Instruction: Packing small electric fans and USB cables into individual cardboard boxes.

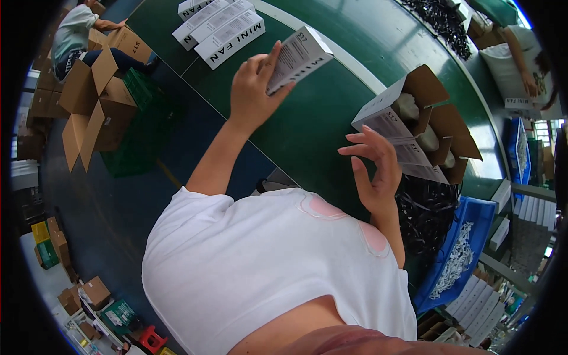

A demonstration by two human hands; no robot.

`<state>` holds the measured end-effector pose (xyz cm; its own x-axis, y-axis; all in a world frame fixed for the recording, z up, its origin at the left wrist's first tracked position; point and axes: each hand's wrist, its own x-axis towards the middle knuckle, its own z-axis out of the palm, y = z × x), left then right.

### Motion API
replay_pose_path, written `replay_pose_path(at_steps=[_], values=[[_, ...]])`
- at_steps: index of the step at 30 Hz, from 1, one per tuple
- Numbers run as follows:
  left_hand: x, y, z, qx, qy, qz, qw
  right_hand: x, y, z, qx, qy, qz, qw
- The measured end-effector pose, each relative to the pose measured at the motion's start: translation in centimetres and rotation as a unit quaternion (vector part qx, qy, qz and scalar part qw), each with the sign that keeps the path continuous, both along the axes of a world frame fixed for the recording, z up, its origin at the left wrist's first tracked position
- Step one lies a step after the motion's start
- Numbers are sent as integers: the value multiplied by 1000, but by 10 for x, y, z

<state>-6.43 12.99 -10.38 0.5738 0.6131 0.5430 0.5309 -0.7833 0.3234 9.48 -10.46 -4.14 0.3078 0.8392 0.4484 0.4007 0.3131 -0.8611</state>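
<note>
White box point(299, 56): 12 o'clock in view, tilted; left hand point(254, 89) grasps it between thumb and fingers. Right hand point(377, 165), 3 o'clock: fingers loosely curved, holding nothing; cannot tell if it touches open boxes point(444, 121) at 1–2 o'clock from it. Closed boxes point(222, 29): 11 o'clock from left hand, on green bench point(307, 124). Cables point(423, 222), then blue bin point(482, 210): 4–5 o'clock from right hand.
</note>
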Motion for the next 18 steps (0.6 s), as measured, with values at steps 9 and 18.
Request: replay_pose_path(at_steps=[9, 18], values=[[5, 93, 2, 225, 228, 315, 893, 5, -36, -18, -84, 31, -47, 995], [113, -60, 38, -362, -111, -409, 830, 13, -66, -25, -88, 18, -178, 980]])
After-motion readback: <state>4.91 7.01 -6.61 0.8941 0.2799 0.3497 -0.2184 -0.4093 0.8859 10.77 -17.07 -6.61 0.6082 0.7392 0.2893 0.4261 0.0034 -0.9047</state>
